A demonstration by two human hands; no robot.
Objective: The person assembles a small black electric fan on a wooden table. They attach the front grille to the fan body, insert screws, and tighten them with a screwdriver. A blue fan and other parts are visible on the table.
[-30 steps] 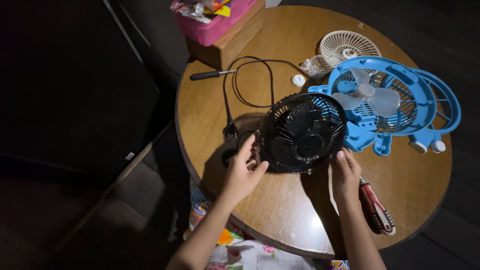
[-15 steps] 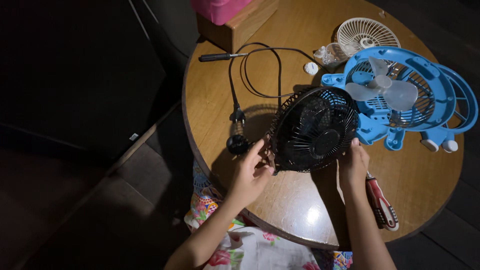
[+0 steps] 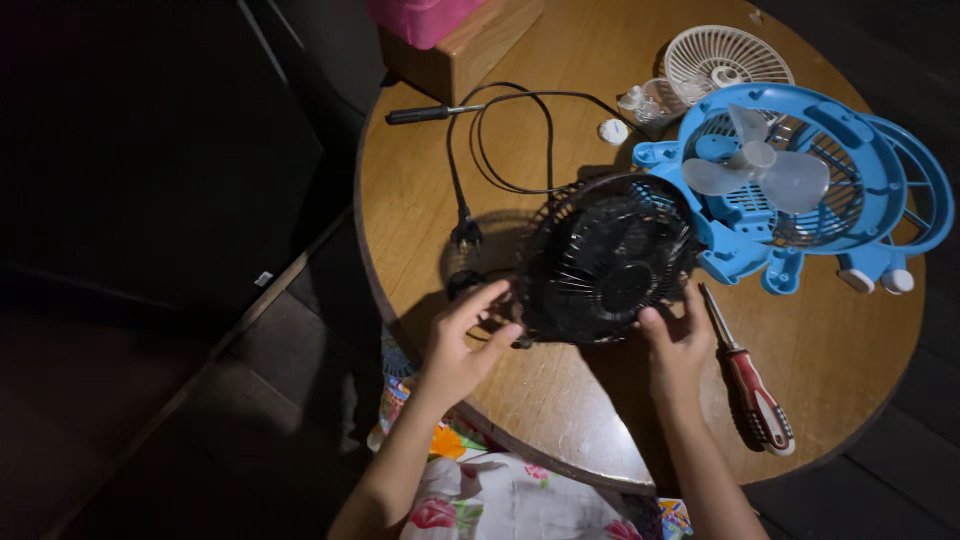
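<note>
Two hands grip one black fan (image 3: 605,260) near the table's (image 3: 840,350) front edge.
Left hand (image 3: 462,345) fingers spread on its left rim; right hand (image 3: 677,345) fingers spread under its right rim, screwdriver (image 3: 748,375) just beside.

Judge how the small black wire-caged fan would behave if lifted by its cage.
The black wire-caged fan looks light. Its thin wire ribs would probably flex under the left hand and right hand. Its floppy black cord, coiled on the round wooden table, would likely trail and drag.

black wire fan (image 3: 605,262), blue fan (image 3: 790,190), red-and-white screwdriver (image 3: 755,395), brown wooden table (image 3: 840,350), pink box (image 3: 425,15).
</note>
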